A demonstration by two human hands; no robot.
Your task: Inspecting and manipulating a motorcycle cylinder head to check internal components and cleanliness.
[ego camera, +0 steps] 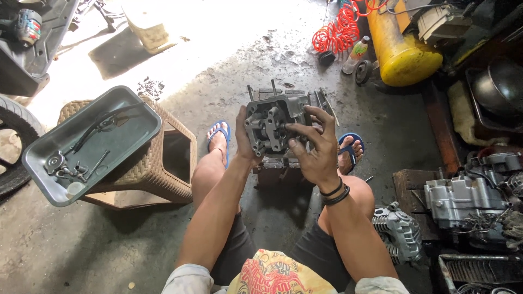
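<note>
**Cylinder head held up in both hands**

You sit low on the concrete floor [109, 245] with your knees apart and blue sandals on your feet. Between your knees, raised in front of you, you hold a grey metal cylinder head [272, 122]. Your left hand [243, 142] clasps its left edge, thumb forward and fingers wrapped behind. Your right hand [316, 149] grips the right side, with the fingertips [291, 129] pressing on the parts at the middle of the head. Two black bands circle your right wrist.

Below the head, on the floor, stands the engine block [275, 169], with studs showing above the head's top edge.

To your left, a grey tray [136, 106] rests on a wicker stool [163, 179]; small metal parts and a black cable lie in the tray. To your right lie a finned cylinder [400, 231] and an engine case [468, 198]. Farther off stand a yellow tank [400, 51] and a coiled red hose [340, 27].
</note>
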